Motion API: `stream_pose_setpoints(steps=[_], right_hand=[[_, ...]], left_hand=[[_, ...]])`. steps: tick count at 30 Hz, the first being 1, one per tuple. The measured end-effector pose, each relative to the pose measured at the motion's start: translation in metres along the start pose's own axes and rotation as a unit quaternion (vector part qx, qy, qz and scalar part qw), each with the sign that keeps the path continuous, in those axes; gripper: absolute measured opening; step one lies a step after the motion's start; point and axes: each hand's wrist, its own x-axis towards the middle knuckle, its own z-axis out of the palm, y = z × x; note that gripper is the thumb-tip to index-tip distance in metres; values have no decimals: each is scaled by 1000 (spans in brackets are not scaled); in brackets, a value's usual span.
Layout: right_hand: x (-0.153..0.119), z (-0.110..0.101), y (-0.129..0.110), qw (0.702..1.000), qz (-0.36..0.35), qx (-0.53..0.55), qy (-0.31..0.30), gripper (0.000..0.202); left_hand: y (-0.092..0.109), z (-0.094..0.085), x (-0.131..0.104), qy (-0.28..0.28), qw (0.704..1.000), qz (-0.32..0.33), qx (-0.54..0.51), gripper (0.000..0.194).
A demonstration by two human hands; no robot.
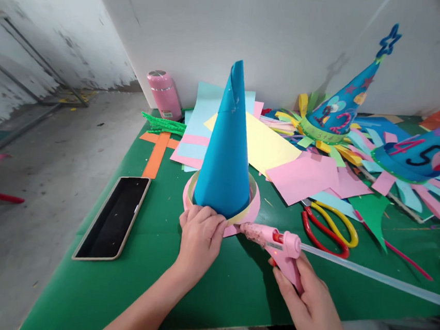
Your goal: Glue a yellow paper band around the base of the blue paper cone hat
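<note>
A blue paper cone stands upright on the green table, ringed at its base by a pale yellow-green paper band and a pink paper ring. My left hand is closed on the front of the paper band, fingertips against the cone's lower edge. In my right hand is a pink glue gun, gripped by its handle. Its nozzle points left and meets the front of the paper ring, just right of my left fingers. A long clear glue stick sticks out of its back.
A phone lies left on the green table. Behind are a pink bottle, green pipe cleaners and paper sheets. Scissors and decorated hats are at right. A wall rises behind.
</note>
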Motion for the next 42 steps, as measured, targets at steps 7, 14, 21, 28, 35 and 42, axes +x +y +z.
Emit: stream_pose_setpoints(steps=[7,14,21,28,35,42], right_hand=[[-1,0,4,1000,1,12,24,29],[-3,2,8,999,-13,-14,45,31],[-4,2,11,999,0,-4,33,37],[-3,8,0,1000,-22,-15,13,31],[-3,7,6,1000,-3,8,20,34],[-6,2,13,998,42,45,34,42]], left_hand=[[1,-2,-2,-9,1000,-4,-1,23],[0,-1,-2,-2,1000,-4,-2,23],[0,-1,-2,-2,1000,-4,1,22],[0,-1,-3,-3,1000,-7,-5,23],[-1,-1,-4,1,1000,-2,-7,23],[-1,1,-5,5,1000,0,-3,21]])
